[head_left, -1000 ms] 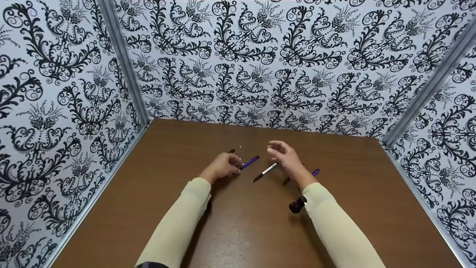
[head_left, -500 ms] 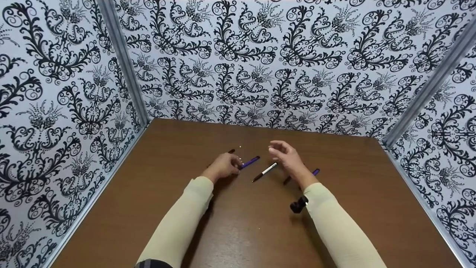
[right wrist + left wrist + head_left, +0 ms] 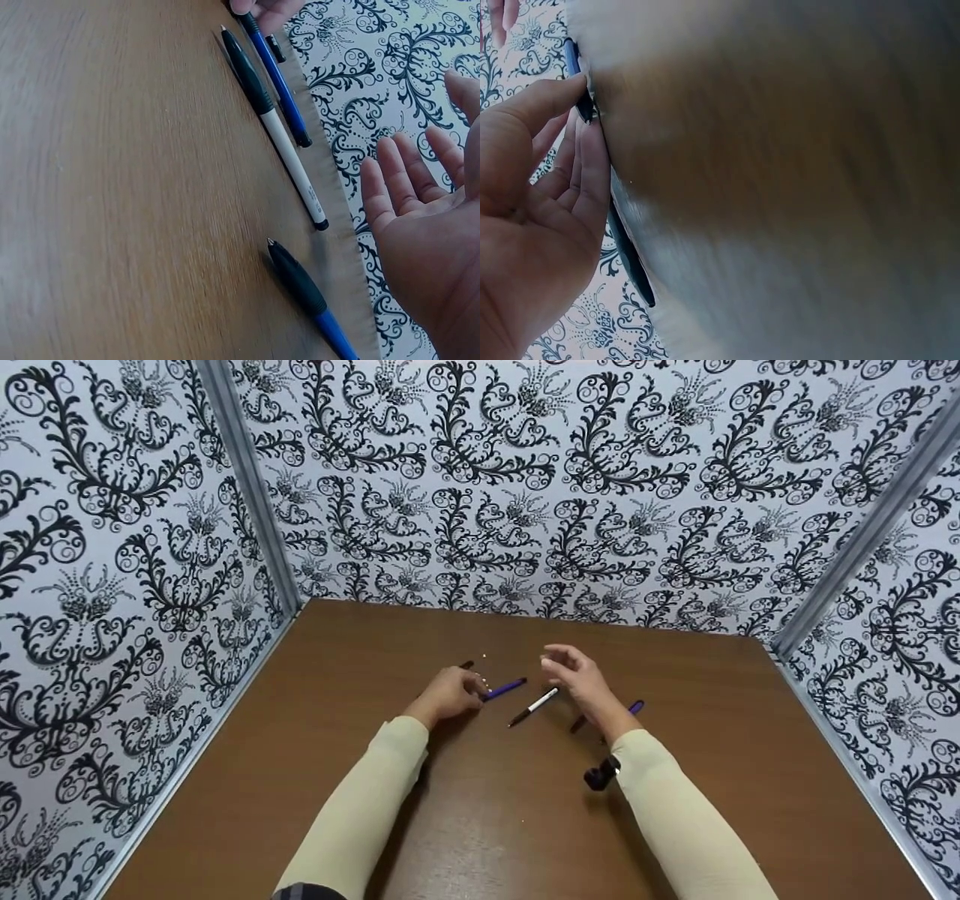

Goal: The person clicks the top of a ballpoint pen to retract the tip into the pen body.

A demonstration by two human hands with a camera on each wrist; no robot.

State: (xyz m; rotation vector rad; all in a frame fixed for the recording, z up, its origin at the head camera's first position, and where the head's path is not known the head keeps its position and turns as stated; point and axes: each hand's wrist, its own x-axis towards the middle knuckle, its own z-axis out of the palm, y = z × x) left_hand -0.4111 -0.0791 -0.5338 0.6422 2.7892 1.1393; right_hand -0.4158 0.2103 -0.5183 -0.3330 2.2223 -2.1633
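At frame centre, the left hand (image 3: 452, 692) pinches a blue pen (image 3: 507, 688); rightward lies a white pen (image 3: 541, 701); the relaxed right hand (image 3: 586, 682) partly hides a second pen (image 3: 637, 707).

Behind the brown wooden table (image 3: 337, 637) stood a white wall (image 3: 517, 510) with black scrollwork; similarly patterned panels (image 3: 90, 607) flanked the table, grey posts (image 3: 249, 472) rose by its far corners, and pale light glinted on its near part.

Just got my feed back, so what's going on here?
A person's left hand pinches a blue pen at the table. The right hand hovers, holding nothing, near a white pen and a second blue pen, both lying on the table. A dark pen lies just past the left hand.
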